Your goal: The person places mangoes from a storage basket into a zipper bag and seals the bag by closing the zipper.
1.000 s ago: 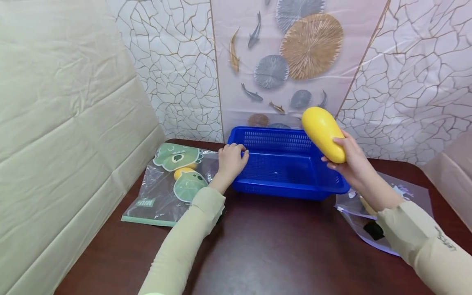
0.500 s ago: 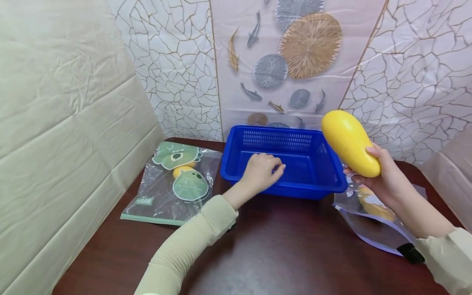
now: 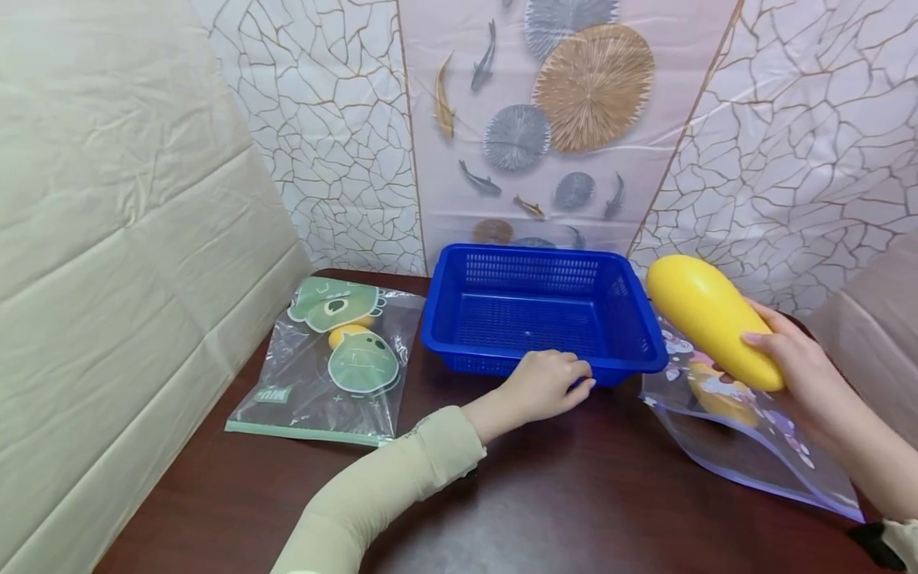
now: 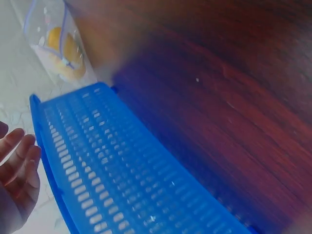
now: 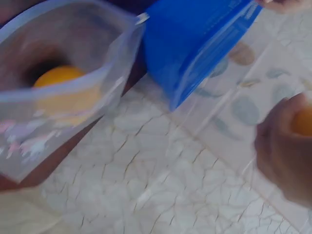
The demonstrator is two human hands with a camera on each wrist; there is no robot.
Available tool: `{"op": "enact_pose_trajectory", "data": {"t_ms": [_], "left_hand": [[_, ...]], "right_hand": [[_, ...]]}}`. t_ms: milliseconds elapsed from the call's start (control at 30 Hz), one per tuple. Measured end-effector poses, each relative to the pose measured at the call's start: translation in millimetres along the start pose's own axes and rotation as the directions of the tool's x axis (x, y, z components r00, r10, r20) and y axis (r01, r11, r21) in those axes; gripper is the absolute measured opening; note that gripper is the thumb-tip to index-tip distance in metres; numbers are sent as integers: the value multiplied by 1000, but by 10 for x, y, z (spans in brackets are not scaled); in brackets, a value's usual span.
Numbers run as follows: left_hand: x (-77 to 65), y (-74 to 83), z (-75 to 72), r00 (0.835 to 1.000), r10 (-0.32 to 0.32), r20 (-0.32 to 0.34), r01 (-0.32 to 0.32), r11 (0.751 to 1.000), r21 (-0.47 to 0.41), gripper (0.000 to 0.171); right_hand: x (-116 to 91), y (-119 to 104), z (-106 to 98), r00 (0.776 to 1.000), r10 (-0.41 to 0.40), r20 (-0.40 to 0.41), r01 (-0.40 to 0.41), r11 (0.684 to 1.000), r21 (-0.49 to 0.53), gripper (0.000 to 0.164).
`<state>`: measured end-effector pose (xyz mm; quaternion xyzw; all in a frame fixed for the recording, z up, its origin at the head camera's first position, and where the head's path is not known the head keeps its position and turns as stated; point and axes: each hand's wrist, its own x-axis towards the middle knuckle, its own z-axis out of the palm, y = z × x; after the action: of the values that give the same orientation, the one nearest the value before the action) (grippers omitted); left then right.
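Observation:
My right hand [image 3: 796, 363] grips a smooth yellow mango [image 3: 706, 315] at its lower end. The fruit is tilted and held above a clear zip bag [image 3: 774, 446] with a purple edge, whose mouth gapes. Inside that bag lies another yellow mango [image 3: 724, 399], seen also in the right wrist view as a yellow fruit [image 5: 61, 78]. At the front rim of the blue basket [image 3: 488, 353] is my left hand [image 3: 545, 387], its fingers loosely bent and holding nothing. Whether it touches the rim I cannot tell.
A green-edged clear zip bag [image 3: 294, 383] with cartoon prints lies flat at the left, yellow-orange fruit [image 3: 347, 333] partly hidden inside. The dark wooden table [image 3: 559, 494] runs along the front. A patterned cloth backdrop [image 3: 344, 119] rises behind the basket.
My right hand has carried the mango right and down, from over the basket's right end to over the right bag. My left hand has moved right and nearer from the basket's left rim.

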<state>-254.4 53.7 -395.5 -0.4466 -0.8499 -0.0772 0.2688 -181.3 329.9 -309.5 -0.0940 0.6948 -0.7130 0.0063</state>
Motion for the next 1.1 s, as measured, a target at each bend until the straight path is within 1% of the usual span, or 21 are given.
{"op": "enact_pose_trajectory", "data": {"t_ms": [100, 133, 167, 233, 333, 467, 533, 600, 633, 667, 700, 733, 800, 867, 900, 933, 967, 1000, 1033, 1067, 1100], "left_hand": [[46, 73, 63, 999, 42, 27, -42, 999, 6, 19], [63, 99, 76, 998, 51, 40, -52, 999, 5, 19], [80, 125, 92, 997, 58, 54, -59, 998, 8, 19], [118, 180, 125, 994, 73, 79, -74, 997, 11, 18], [175, 270, 171, 989, 103, 107, -106, 994, 25, 16], [260, 385, 273, 981, 139, 135, -147, 988, 53, 17], [305, 430, 337, 978, 145, 150, -156, 986, 63, 18], [343, 464, 407, 976, 143, 165, -158, 984, 81, 18], [358, 476, 438, 975, 139, 171, -156, 984, 89, 18], [369, 484, 475, 976, 134, 174, -152, 984, 98, 18], [377, 490, 505, 977, 126, 174, -146, 984, 105, 18], [381, 493, 534, 978, 116, 176, -138, 984, 113, 18], [386, 498, 572, 980, 92, 176, -114, 987, 117, 17], [392, 505, 605, 981, 70, 180, -92, 989, 114, 16], [398, 513, 621, 980, 62, 188, -84, 990, 110, 15], [408, 524, 637, 978, 56, 200, -78, 992, 104, 15], [419, 541, 654, 977, 52, 207, -74, 992, 100, 14], [432, 560, 676, 976, 49, 214, -71, 993, 97, 14], [445, 582, 702, 975, 47, 218, -69, 993, 95, 14], [458, 607, 728, 974, 45, 222, -67, 993, 95, 14], [471, 635, 751, 974, 41, 222, -64, 993, 95, 14]], "right_hand": [[-92, -5, -84, 999, -49, -20, 45, 986, -159, 51], [-121, -12, -105, 997, -72, -32, 61, 966, -252, 53], [-149, -18, -125, 994, -97, -40, 78, 939, -335, 54], [-196, -27, -154, 988, -149, -46, 105, 855, -507, 57], [-245, -14, -179, 974, -226, -19, 158, 733, -662, 62], [-322, 16, -227, 959, -284, 14, 207, 665, -718, 69], [-373, 15, -258, 954, -299, 12, 199, 603, -773, 71], [-420, 12, -299, 952, -305, 9, 177, 527, -831, 72], [-441, 13, -324, 951, -308, 7, 167, 496, -852, 74], [-456, 15, -353, 948, -317, 7, 170, 487, -856, 75], [-471, 24, -384, 944, -330, 8, 177, 486, -856, 76], [-484, 37, -419, 942, -336, 3, 179, 495, -850, 76], [-519, 85, -489, 940, -342, 8, 203, 538, -818, 78], [-549, 151, -566, 934, -358, 20, 234, 566, -791, 80], [-570, 186, -602, 933, -359, 26, 240, 567, -788, 81], [-597, 216, -635, 939, -343, 29, 231, 567, -791, 82], [-629, 249, -667, 945, -327, 31, 219, 555, -803, 83], [-651, 283, -700, 947, -319, 41, 215, 530, -820, 82], [-678, 310, -726, 958, -283, 45, 188, 500, -845, 81], [-706, 328, -737, 977, -209, 41, 137, 473, -870, 79], [-718, 332, -739, 994, -108, 29, 74, 432, -899, 74]]}}
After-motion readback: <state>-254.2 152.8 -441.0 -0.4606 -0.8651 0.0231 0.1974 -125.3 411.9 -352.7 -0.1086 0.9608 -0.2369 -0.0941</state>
